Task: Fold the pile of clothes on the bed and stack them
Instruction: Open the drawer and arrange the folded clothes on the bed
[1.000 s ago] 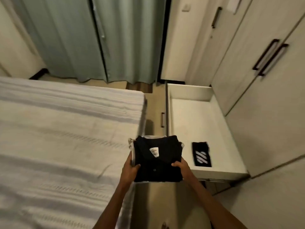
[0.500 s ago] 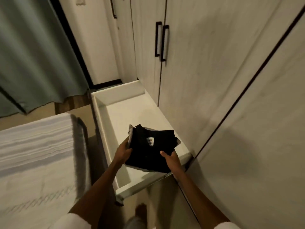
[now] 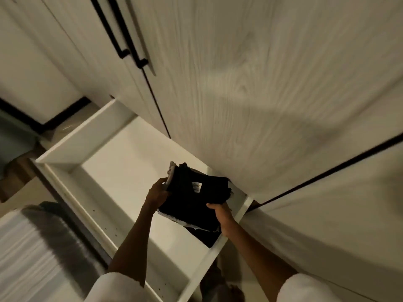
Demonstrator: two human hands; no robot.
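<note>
I am holding the stack of folded clothes over the open drawer, near its wardrobe-side corner. My left hand grips the stack's far left edge, fingers curled round the pale layers there; my right hand pinches the near right corner, thumb on top, fingers underneath and hidden. Below my right hand a dark folded piece lies in the drawer, touching its near wall as far as I can tell.

To set this down well, I judge I should keep the stack level, since it tilts down towards my right hand and the lower pale layers already peek out under the black top piece. I would lower both hands together, let the underside meet the drawer floor flat, then slide my fingers out sideways rather than upwards, so no fold is dragged open. The wardrobe door stands just beyond my fingers, so I would keep the stack clear of it. The bed is behind my left arm.
</note>
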